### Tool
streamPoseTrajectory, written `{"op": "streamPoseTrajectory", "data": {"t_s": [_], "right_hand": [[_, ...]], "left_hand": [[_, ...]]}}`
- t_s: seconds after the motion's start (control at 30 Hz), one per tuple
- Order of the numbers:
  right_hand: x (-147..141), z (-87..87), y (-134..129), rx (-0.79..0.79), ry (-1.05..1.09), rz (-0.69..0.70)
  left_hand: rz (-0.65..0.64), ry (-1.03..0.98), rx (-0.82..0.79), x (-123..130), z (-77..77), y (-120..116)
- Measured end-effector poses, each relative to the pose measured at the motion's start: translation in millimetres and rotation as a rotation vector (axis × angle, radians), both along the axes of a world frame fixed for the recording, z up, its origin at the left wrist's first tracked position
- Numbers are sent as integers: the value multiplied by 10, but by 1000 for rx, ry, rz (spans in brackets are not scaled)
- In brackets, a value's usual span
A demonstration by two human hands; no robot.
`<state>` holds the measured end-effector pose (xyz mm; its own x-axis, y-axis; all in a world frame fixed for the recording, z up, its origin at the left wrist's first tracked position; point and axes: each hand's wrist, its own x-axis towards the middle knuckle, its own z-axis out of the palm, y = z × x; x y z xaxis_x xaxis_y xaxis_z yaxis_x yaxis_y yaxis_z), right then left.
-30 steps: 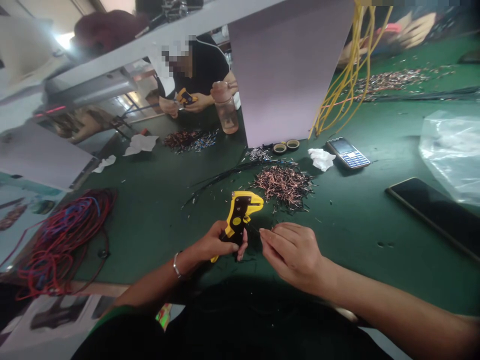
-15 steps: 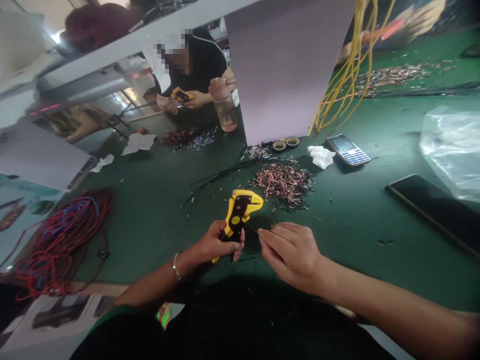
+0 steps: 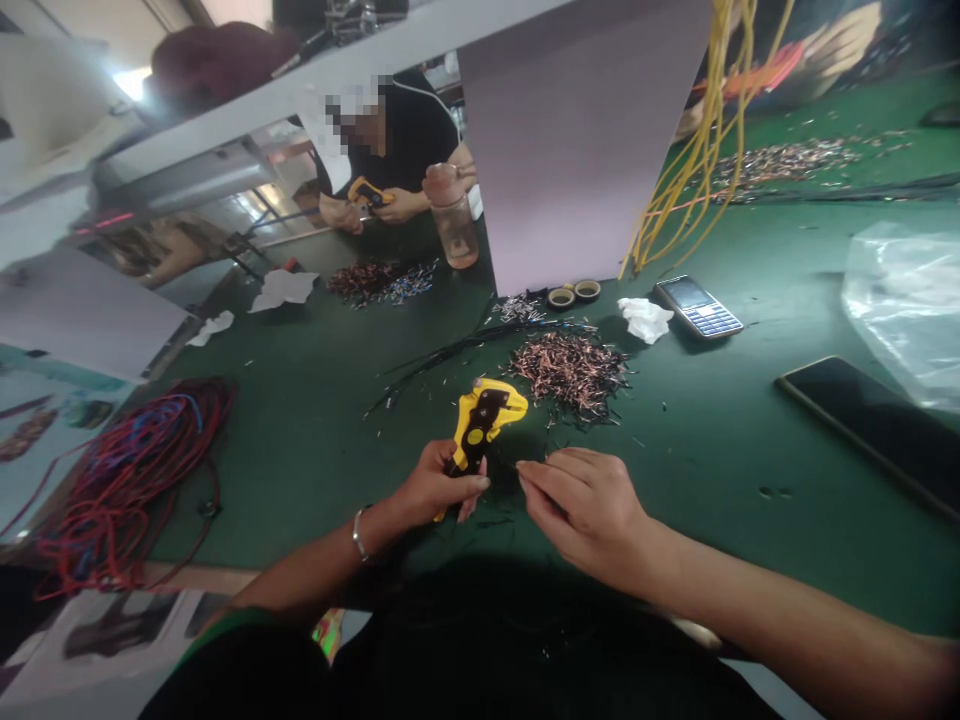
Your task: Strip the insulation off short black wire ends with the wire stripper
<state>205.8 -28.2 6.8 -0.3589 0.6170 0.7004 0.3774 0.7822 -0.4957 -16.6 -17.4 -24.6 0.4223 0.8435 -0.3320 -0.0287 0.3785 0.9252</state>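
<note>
Gripping a yellow-and-black wire stripper (image 3: 480, 425) in a closed left hand (image 3: 435, 487), and the tool's tipped back a touch in the last second. The right hand (image 3: 581, 515) pinches a thin dark wire (image 3: 504, 462) just beside the stripper's head. Right past that there's a heap of copper-ended wire offcuts (image 3: 568, 372) on the green table (image 3: 300, 470), loose black wires (image 3: 450, 350) alongside, then a keypad phone (image 3: 697, 307), and a co-worker (image 3: 416, 140) across the way holding a similar stripper (image 3: 370, 192).
</note>
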Motion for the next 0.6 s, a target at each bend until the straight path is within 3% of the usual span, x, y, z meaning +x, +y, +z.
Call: {"op": "streamPoseTrajectory", "data": {"t_s": [0.1,0.33,0.6], "right_hand": [[33,10,44,-35,46,-31],[123,47,140,-12,146,-189],[127,86,192,-518,394,-201]], "left_hand": [[2,-105,-63,2,32,31],[-181,-372,-109,-45,123,122],[-310,-467,-215,-64,127,139]]}}
